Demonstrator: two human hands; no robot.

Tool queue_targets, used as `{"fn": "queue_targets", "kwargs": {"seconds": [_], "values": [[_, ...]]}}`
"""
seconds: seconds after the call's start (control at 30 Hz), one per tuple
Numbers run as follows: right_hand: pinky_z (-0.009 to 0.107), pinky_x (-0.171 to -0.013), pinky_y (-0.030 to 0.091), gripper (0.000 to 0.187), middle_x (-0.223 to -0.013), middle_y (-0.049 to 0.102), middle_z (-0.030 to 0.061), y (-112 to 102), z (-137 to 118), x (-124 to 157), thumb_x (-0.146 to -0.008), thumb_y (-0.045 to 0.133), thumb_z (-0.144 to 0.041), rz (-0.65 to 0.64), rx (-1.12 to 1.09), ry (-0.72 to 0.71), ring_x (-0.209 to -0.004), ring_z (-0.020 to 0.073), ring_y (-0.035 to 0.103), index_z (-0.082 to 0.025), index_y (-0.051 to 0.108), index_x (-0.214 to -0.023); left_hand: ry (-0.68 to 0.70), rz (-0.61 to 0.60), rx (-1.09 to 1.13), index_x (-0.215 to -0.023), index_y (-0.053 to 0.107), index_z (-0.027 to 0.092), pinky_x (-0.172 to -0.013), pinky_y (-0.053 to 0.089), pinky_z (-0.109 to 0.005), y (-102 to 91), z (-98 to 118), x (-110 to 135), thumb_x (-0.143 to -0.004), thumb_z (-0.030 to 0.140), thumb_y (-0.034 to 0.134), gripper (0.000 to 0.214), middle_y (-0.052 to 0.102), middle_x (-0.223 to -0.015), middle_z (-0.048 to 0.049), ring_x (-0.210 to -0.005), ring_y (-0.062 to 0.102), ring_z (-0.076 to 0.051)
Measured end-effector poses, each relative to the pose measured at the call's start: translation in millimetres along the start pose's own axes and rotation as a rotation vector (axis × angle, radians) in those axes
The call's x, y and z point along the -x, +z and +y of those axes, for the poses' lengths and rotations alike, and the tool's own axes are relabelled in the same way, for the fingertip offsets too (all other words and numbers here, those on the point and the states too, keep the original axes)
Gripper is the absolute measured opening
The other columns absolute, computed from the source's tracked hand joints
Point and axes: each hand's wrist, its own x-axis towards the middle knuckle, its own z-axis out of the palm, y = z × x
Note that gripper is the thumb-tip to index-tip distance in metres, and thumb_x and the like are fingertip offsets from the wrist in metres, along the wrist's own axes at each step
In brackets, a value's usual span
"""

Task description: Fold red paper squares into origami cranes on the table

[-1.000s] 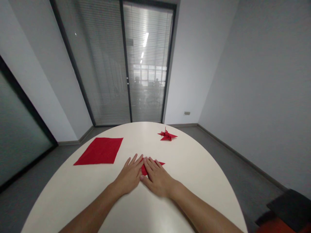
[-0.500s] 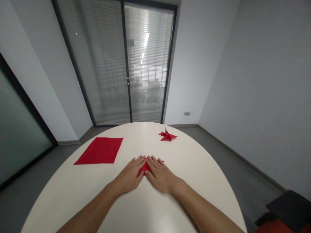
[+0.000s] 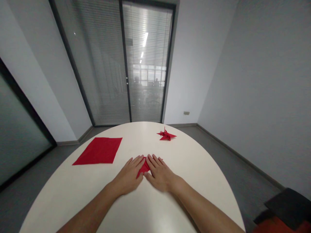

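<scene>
A folded piece of red paper (image 3: 144, 166) lies flat on the white table, mostly covered by both hands. My left hand (image 3: 131, 173) rests on its left side, fingers stretched out and pointing away from me. On its right side my right hand (image 3: 159, 172) lies flat, fingers extended, close beside the left. Between the thumbs and forefingers a small red patch of the paper shows; the rest is hidden under the palms and fingers.
The round white table (image 3: 131, 207) fills the lower middle. At its left lies a flat red paper sheet (image 3: 99, 151). Folded red paper cranes (image 3: 167, 134) sit at the far right, how many I cannot tell. A dark chair (image 3: 289, 204) stands at the lower right.
The right fingers have shifted slightly over the folded paper, covering more of its right tip. The view has moved a little; otherwise both hands stay in place.
</scene>
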Motion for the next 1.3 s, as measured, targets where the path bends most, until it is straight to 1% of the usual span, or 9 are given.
{"fn": "queue_targets", "kwargs": {"seconds": [0.13,0.27,0.4,0.57,0.77,0.9,1.0,1.13,1.3], "values": [[0.052,-0.124,0.006,0.077,-0.165,0.006,0.0143,-5.3,-1.3,2.7,-0.100,0.025,-0.059,-0.043,0.024,0.056,-0.152,0.0349,-0.003,-0.010,0.014,-0.159,0.009,0.012,0.002,-0.154,0.033,0.016,-0.124,0.018,-0.047,2.2,-0.4,0.6,-0.094,0.029,0.044,0.063,0.028,-0.163,-0.0100,-0.151,0.024,-0.023],[0.054,-0.123,0.009,0.073,-0.165,0.008,0.0157,-10.1,-2.5,6.3,-0.101,0.027,-0.053,-0.054,0.026,0.087,-0.152,0.0359,-0.001,-0.009,0.018,-0.159,0.027,0.024,-0.001,-0.154,0.034,0.021,-0.123,0.018,-0.049,3.5,-0.3,1.1,-0.094,0.026,0.044,0.061,0.030,-0.162,-0.0087,-0.151,0.024,-0.023],[0.055,-0.122,0.010,0.070,-0.165,0.013,0.0155,-9.8,-2.1,7.7,-0.101,0.030,-0.050,0.008,0.020,0.069,-0.153,0.0360,0.004,-0.011,0.023,-0.158,0.062,0.010,0.015,-0.155,0.031,0.027,-0.123,0.017,-0.052,2.3,-1.2,1.9,-0.096,0.026,0.044,0.060,0.028,-0.163,-0.0071,-0.152,0.020,-0.025],[0.054,-0.123,0.007,0.073,-0.165,0.007,0.0135,-10.0,0.7,5.8,-0.100,0.028,-0.051,-0.033,0.016,0.056,-0.153,0.0341,-0.001,-0.009,0.015,-0.159,0.111,-0.023,0.031,-0.155,0.031,0.035,-0.122,0.017,-0.055,-3.2,-3.6,4.1,-0.097,0.027,0.046,0.060,0.025,-0.164,-0.0043,-0.153,0.017,-0.027],[0.051,-0.124,0.006,0.067,-0.165,0.010,0.0110,-10.1,7.9,4.5,-0.101,0.026,-0.043,-0.029,0.017,0.024,-0.153,0.0299,0.003,-0.012,0.015,-0.159,0.165,-0.037,0.070,-0.152,0.037,0.037,-0.122,0.017,-0.058,-9.5,-6.3,7.7,-0.092,0.024,0.054,0.064,0.020,-0.165,-0.0027,-0.153,0.016,-0.030],[0.051,-0.124,0.008,0.065,-0.165,0.010,0.0110,-9.4,10.6,4.6,-0.101,0.026,-0.038,-0.031,0.040,0.011,-0.153,0.0305,0.005,-0.011,0.016,-0.159,0.170,-0.074,0.078,-0.149,0.042,0.039,-0.122,0.017,-0.059,-13.1,-7.3,9.0,-0.091,0.026,0.056,0.061,0.020,-0.165,-0.0025,-0.153,0.014,-0.032],[0.052,-0.124,0.010,0.065,-0.165,0.011,0.0120,-8.5,12.2,3.9,-0.100,0.029,-0.036,-0.027,0.052,0.001,-0.153,0.0313,0.006,-0.012,0.018,-0.159,0.184,-0.068,0.081,-0.147,0.045,0.039,-0.122,0.018,-0.058,-15.2,-7.0,9.4,-0.092,0.026,0.055,0.057,0.023,-0.165,-0.0014,-0.152,0.016,-0.032],[0.053,-0.124,0.009,0.063,-0.165,0.012,0.0120,-5.9,15.6,2.5,-0.100,0.030,-0.034,0.002,0.062,-0.029,-0.153,0.0306,0.006,-0.014,0.021,-0.159,0.191,-0.014,0.074,-0.146,0.048,0.037,-0.122,0.021,-0.055,-15.4,-6.0,7.6,-0.097,0.023,0.046,0.051,0.034,-0.161,-0.0001,-0.150,0.025,-0.029],[0.052,-0.124,0.008,0.064,-0.164,0.015,0.0132,-4.1,16.3,2.2,-0.098,0.031,-0.031,0.025,0.068,-0.061,-0.153,0.0278,0.009,-0.011,0.022,-0.158,0.120,0.046,0.054,-0.146,0.049,0.029,-0.121,0.025,-0.051,-12.5,-5.3,3.1,-0.100,0.024,0.038,0.047,0.049,-0.152,-0.0023,-0.146,0.036,-0.023]]}}
